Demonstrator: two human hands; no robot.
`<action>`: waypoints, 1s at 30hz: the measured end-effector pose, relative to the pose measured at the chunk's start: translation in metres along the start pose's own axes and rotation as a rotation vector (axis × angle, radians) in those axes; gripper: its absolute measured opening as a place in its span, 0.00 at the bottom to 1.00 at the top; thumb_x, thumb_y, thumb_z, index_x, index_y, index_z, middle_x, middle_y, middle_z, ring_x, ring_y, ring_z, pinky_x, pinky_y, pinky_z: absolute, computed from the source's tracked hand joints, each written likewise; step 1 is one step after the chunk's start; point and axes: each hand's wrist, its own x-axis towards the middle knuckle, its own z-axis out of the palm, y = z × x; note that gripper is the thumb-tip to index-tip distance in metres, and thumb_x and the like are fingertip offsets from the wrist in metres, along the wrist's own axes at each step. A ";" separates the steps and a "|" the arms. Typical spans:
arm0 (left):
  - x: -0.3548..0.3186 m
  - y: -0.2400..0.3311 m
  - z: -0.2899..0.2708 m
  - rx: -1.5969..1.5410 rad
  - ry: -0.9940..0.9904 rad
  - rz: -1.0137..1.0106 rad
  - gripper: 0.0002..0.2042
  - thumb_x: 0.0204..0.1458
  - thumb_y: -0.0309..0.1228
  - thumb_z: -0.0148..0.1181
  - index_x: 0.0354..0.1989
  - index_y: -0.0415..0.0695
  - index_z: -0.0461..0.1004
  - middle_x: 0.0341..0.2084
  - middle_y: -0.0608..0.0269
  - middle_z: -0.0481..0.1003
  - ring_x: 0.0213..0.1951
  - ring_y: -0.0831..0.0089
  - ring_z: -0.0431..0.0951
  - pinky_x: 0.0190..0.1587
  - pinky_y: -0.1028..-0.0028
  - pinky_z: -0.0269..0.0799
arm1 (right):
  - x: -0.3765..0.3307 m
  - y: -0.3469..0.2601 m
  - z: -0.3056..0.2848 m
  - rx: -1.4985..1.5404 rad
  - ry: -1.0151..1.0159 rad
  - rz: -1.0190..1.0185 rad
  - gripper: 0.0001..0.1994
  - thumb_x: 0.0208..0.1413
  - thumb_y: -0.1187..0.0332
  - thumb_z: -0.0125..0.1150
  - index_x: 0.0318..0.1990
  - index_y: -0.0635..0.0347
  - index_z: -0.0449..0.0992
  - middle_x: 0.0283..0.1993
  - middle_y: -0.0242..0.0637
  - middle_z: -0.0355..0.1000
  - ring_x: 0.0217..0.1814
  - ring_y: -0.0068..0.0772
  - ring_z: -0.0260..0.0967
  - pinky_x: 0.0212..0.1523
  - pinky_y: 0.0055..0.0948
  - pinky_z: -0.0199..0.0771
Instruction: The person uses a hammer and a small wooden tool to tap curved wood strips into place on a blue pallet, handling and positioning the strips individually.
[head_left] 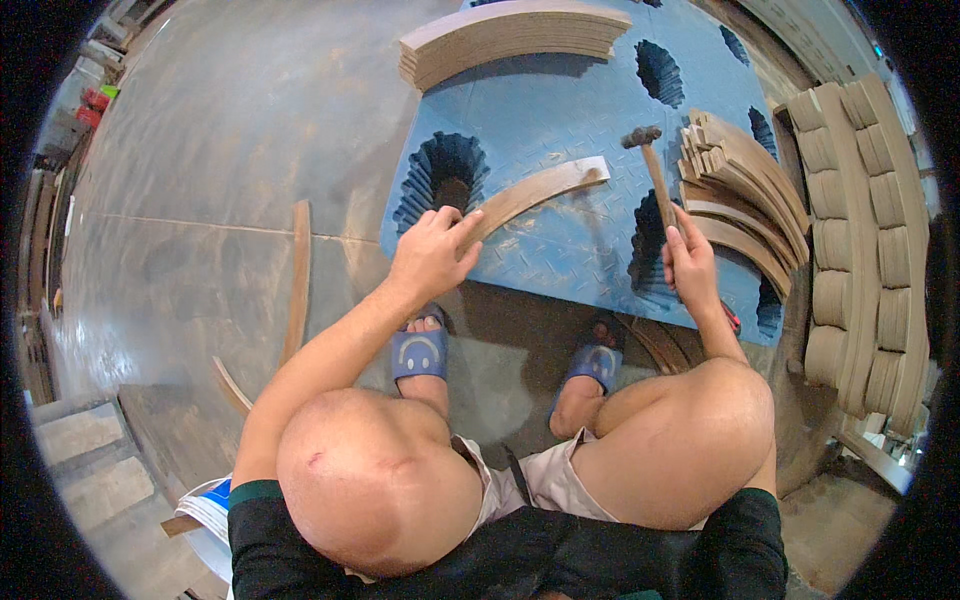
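Wooden curved strip [530,195] slants up-right, left hand [432,250] pinching its lower end; right hand [688,262] fisted round upright hammer [655,170].

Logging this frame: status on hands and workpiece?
Left hand gripping curved wooden strip on blue pallet. Right hand holding hammer, head raised above the strip. Nothing between hammer and strip.

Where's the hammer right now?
In the head view the hammer is right of centre, upright in the right hand, its head above the blue pallet, between the curved wooden strip and the stacked curved pieces.
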 end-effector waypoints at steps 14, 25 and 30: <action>-0.016 -0.004 0.003 -0.066 -0.011 -0.071 0.27 0.63 0.34 0.73 0.72 0.50 0.81 0.51 0.51 0.78 0.40 0.48 0.85 0.43 0.53 0.84 | -0.009 0.013 0.035 0.385 -0.219 0.453 0.28 0.83 0.54 0.59 0.84 0.46 0.69 0.29 0.31 0.75 0.20 0.24 0.70 0.20 0.26 0.69; -0.017 -0.006 0.003 -0.056 -0.010 -0.027 0.27 0.63 0.33 0.73 0.72 0.49 0.80 0.51 0.49 0.77 0.41 0.46 0.84 0.45 0.53 0.82 | -0.029 -0.013 0.058 0.294 -0.356 0.380 0.27 0.82 0.54 0.60 0.84 0.41 0.71 0.23 0.27 0.67 0.16 0.19 0.59 0.17 0.25 0.61; -0.012 -0.003 0.007 -0.075 -0.020 -0.021 0.27 0.64 0.33 0.72 0.73 0.49 0.80 0.51 0.49 0.77 0.41 0.47 0.83 0.45 0.53 0.82 | -0.015 -0.010 0.041 0.454 -0.092 0.347 0.27 0.83 0.52 0.60 0.84 0.40 0.70 0.24 0.27 0.69 0.15 0.19 0.59 0.15 0.26 0.60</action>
